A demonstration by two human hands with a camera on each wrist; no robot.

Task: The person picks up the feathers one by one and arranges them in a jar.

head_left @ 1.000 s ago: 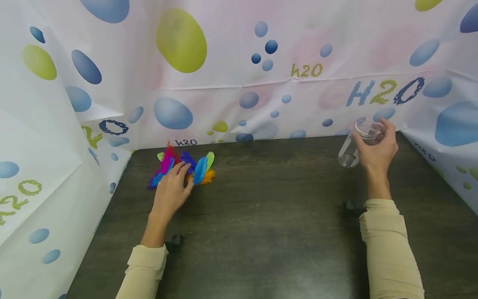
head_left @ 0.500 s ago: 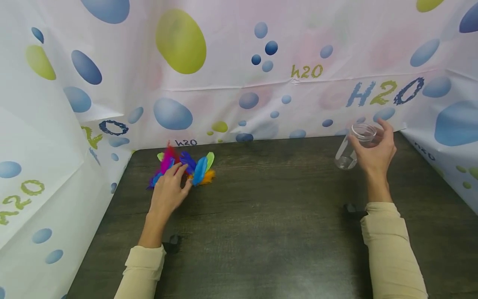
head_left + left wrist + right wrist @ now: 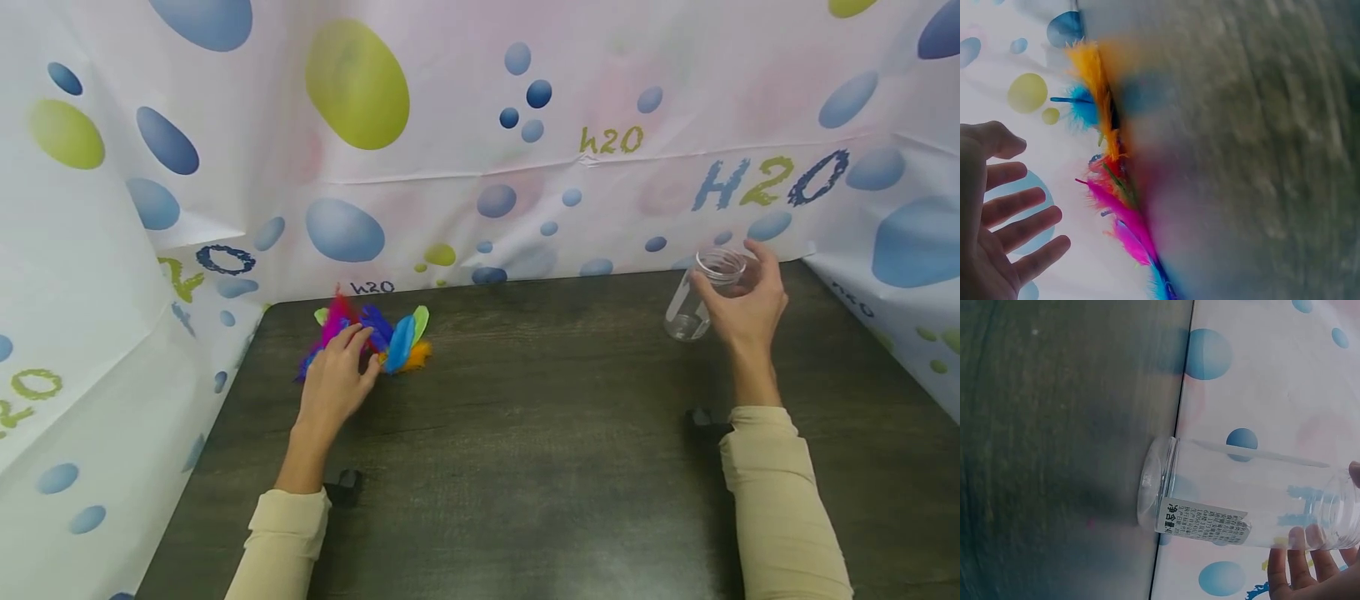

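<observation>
A bundle of bright feathers (image 3: 402, 343) in pink, blue, orange, green and purple lies at the back left of the table. Over its near side hovers my left hand (image 3: 335, 383); in the left wrist view its loosely spread fingers (image 3: 1025, 209) are apart from the feathers and hold nothing. At the back right, my right hand (image 3: 750, 307) grips a clear, lidless plastic jar (image 3: 684, 321) by the neck. The jar is upright, its base at or just above the tabletop; I cannot tell which. A white printed label (image 3: 1204, 522) runs up its side. It looks empty.
The dark wood-grain table (image 3: 517, 442) stretches between both hands. Behind and beside it hangs a white curtain (image 3: 450, 100) with blue and green bubbles and "H2O" lettering. A small dark strap piece (image 3: 347, 483) shows at the left wrist.
My right hand has brought the jar slightly left and toward me. The left hand has drawn back a little to the left; the feathers stay in place.
</observation>
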